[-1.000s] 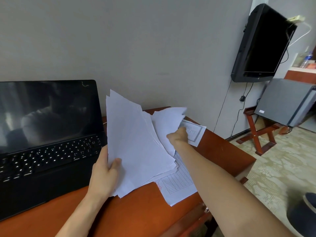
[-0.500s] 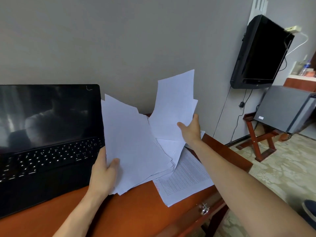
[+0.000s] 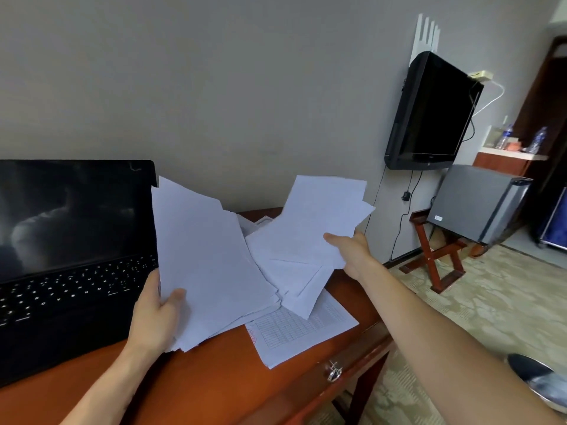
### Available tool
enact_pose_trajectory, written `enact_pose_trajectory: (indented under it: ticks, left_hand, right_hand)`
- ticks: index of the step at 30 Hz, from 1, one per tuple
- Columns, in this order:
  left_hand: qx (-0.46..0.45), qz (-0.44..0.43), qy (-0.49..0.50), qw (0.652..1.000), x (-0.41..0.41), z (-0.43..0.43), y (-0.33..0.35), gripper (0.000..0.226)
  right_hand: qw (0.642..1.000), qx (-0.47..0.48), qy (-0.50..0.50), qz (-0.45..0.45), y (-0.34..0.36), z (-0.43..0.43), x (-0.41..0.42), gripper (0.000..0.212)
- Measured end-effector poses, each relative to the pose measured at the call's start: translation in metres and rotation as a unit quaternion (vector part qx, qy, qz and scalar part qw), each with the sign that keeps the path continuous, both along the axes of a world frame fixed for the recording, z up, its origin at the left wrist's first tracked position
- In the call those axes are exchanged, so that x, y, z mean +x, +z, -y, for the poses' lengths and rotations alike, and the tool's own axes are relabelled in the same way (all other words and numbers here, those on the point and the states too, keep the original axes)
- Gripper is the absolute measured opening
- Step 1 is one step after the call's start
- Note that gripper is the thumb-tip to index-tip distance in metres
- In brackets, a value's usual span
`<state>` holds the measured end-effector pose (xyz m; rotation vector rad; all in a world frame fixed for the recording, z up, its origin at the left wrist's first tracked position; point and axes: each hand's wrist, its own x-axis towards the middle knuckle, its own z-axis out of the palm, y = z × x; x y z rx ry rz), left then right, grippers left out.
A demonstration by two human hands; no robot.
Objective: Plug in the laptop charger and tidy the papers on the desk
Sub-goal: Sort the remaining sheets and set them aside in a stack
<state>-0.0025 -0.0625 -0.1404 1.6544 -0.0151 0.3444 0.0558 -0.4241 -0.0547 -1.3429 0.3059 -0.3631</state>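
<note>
My left hand (image 3: 156, 314) grips a tilted stack of white papers (image 3: 205, 265) by its lower left corner, just right of the open black laptop (image 3: 70, 259). Further right, my right hand (image 3: 352, 250) holds several loose white sheets (image 3: 316, 222) by their right edge, raised over the desk. A printed sheet with a table (image 3: 300, 329) lies flat on the brown wooden desk (image 3: 214, 381) beneath both bundles. No charger is visible.
A black TV (image 3: 429, 111) hangs on the grey wall with cables below it. A grey mini fridge (image 3: 478, 204) stands on a wooden rack at the right. The desk drawer has a metal handle (image 3: 334, 371). A dark bin (image 3: 540, 381) sits on the floor.
My right hand lifted loose sheets off the desk's far end, raised them, then lowered and tilted them toward the left stack. The left hand stayed put.
</note>
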Motion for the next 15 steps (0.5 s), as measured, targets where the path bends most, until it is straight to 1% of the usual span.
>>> enact_pose_trajectory:
  ticks: [2, 6, 15]
  left_hand:
    - [-0.004, -0.002, -0.001, 1.0, 0.0, 0.0, 0.001, 0.046]
    - [-0.016, -0.003, -0.003, 1.0, 0.001, 0.001, 0.001, 0.046]
    - [-0.025, -0.003, -0.012, 1.0, 0.0, -0.001, 0.001, 0.044]
  right_hand:
    - [1.0, 0.029, 0.001, 0.009, -0.004, 0.003, -0.004, 0.049]
    - [0.998, 0.057, 0.01, 0.034, 0.007, 0.014, -0.014, 0.047]
    - [0.99, 0.077, 0.112, 0.04, 0.051, 0.019, -0.056, 0.038]
